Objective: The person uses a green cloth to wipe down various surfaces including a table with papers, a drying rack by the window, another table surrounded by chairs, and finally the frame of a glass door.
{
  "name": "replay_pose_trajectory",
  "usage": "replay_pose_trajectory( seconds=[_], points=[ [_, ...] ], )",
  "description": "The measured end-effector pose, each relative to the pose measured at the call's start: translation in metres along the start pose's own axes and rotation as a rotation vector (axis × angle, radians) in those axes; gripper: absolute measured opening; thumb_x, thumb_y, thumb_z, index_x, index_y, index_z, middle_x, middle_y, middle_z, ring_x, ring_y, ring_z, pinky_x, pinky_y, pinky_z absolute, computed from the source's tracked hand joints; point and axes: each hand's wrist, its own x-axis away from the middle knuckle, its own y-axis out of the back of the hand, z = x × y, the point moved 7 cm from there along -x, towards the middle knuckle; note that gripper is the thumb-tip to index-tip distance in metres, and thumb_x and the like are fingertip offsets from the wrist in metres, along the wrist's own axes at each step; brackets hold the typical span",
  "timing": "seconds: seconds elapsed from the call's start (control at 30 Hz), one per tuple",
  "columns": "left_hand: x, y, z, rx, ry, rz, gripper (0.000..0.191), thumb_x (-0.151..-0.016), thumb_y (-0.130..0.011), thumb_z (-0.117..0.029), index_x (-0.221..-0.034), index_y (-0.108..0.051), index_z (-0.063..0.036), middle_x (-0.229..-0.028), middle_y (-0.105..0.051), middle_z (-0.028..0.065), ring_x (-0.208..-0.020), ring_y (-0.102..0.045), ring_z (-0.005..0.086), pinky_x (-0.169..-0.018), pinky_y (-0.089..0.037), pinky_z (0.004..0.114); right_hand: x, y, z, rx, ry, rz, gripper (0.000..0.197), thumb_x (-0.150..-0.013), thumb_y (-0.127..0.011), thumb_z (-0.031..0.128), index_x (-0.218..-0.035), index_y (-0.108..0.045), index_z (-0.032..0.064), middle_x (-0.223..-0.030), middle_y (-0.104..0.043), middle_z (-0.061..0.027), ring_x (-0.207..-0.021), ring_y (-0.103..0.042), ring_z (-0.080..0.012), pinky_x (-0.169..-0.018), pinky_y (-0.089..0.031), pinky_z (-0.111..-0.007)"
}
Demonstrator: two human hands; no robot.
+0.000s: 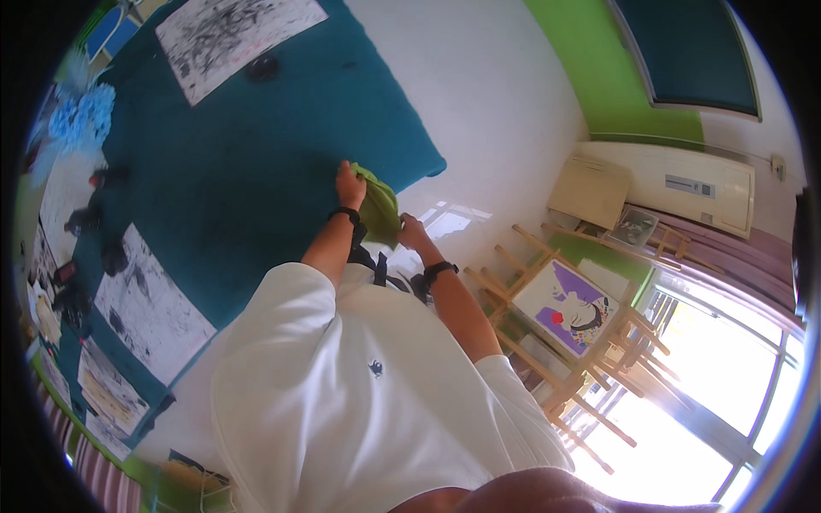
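Observation:
A green cloth [380,208] hangs between my two hands, close to the near edge of a table with a dark teal cover [256,186]. My left hand [350,186] pinches its upper left part, over the table's edge. Lower down on the right, my right hand [412,232] grips the cloth's other side, out past the table. The cloth is creased and sags a little between them. A dark band sits on each wrist.
Ink-marked paper sheets [154,314] lie on the table's left side, another sheet [237,38] at its far end beside a dark round object [263,68]. Blue flowers [83,118] stand at far left. Wooden easels [513,308] and a purple painting [567,308] are at right.

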Motion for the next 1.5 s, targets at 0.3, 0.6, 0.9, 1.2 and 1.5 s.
replay_pose_trajectory(
  seconds=[0.3, 0.6, 0.9, 1.2, 1.5],
  points=[
    [-0.041, -0.076, -0.004, 0.011, -0.316, 0.260, 0.097, -0.064, -0.081, -0.022, -0.140, -0.027, 0.0042, -0.138, -0.038, 0.0284, -0.131, -0.034, 0.0415, -0.110, -0.029, 0.043, -0.090, 0.102, 0.019, 0.036, 0.344, -0.315, 0.046, -0.085, -0.052, 0.010, -0.130, -0.043, 0.0155, -0.099, -0.065, -0.0246, -0.088, -0.064, -0.0417, -0.074, -0.052, -0.051],
    [-0.015, -0.050, -0.017, -0.227, -0.001, 0.310, 0.083, -0.067, -0.076, -0.028, -0.135, -0.038, 0.0016, -0.149, -0.023, 0.0255, -0.137, -0.027, 0.0401, -0.112, -0.023, 0.049, -0.163, 0.093, 0.079, 0.787, 0.737, 0.280, 0.039, -0.083, -0.051, 0.016, -0.121, -0.059, 0.0210, -0.094, -0.067, -0.0176, -0.087, -0.064, -0.0386, -0.071, -0.052, -0.050],
    [0.011, -0.115, -0.081, -0.124, 0.361, -0.374, 0.059, -0.073, -0.062, -0.004, -0.130, -0.048, -0.0092, -0.138, -0.042, 0.0122, -0.124, -0.043, 0.0344, -0.103, -0.037, 0.047, -0.205, 0.191, 0.051, 0.920, 1.129, 0.543, 0.041, -0.079, -0.055, 0.009, -0.120, -0.060, 0.0132, -0.093, -0.067, -0.0166, -0.085, -0.064, -0.0371, -0.073, -0.052, -0.046],
    [0.031, -0.208, -0.128, -0.261, 0.587, -0.255, 0.035, -0.075, -0.061, -0.003, -0.108, -0.063, -0.0138, -0.120, -0.045, 0.0142, -0.113, -0.049, 0.0360, -0.086, -0.052, 0.046, -0.238, 0.242, -0.029, 1.226, 1.171, 0.839, 0.038, -0.085, -0.050, 0.015, -0.122, -0.058, 0.0156, -0.098, -0.066, -0.0182, -0.090, -0.064, -0.0363, -0.079, -0.051, -0.047],
    [0.038, -0.198, -0.096, -0.402, 0.658, -0.049, 0.029, -0.077, -0.064, -0.019, -0.105, -0.062, -0.0115, -0.112, -0.050, 0.0126, -0.109, -0.052, 0.0323, -0.080, -0.052, 0.048, -0.221, 0.200, 0.031, 1.184, 1.325, 0.806, 0.046, -0.085, -0.047, 0.018, -0.128, -0.050, 0.0009, -0.094, -0.065, -0.0238, -0.089, -0.062, -0.0406, -0.080, -0.050, -0.050]
  ],
)
